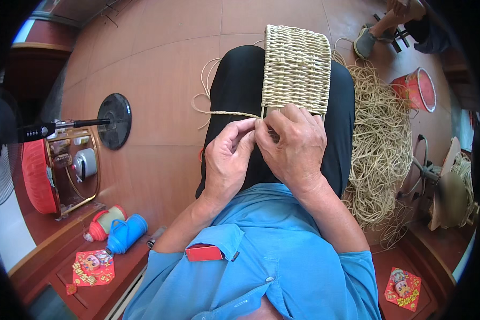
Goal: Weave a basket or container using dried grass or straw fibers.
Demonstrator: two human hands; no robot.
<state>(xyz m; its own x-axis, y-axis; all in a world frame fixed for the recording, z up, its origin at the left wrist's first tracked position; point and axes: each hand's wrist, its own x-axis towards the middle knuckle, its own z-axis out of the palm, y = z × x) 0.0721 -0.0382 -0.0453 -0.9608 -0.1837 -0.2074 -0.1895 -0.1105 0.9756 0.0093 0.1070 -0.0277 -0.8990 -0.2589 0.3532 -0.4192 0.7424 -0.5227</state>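
A woven straw panel [296, 69], pale yellow and tightly plaited, lies across my lap between my knees. Two bare rods of its frame stick out at the near end. My left hand [229, 154] is closed in a pinch by the panel's lower left corner. Fingertips of my right hand [293, 144] meet it there, curled and closed over the panel's near end. A twisted straw cord [226, 112] runs in from the left to this corner and its end goes out of sight at my fingers. Exactly what each fingertip pinches is hidden.
A big heap of loose straw cord [378, 144] covers the floor by my right leg. Beyond it stand a red bucket [415, 90] and another person's shoe [364, 42]. Leftward are a fan base [114, 121], a blue flask [127, 233] and a red flask [98, 225].
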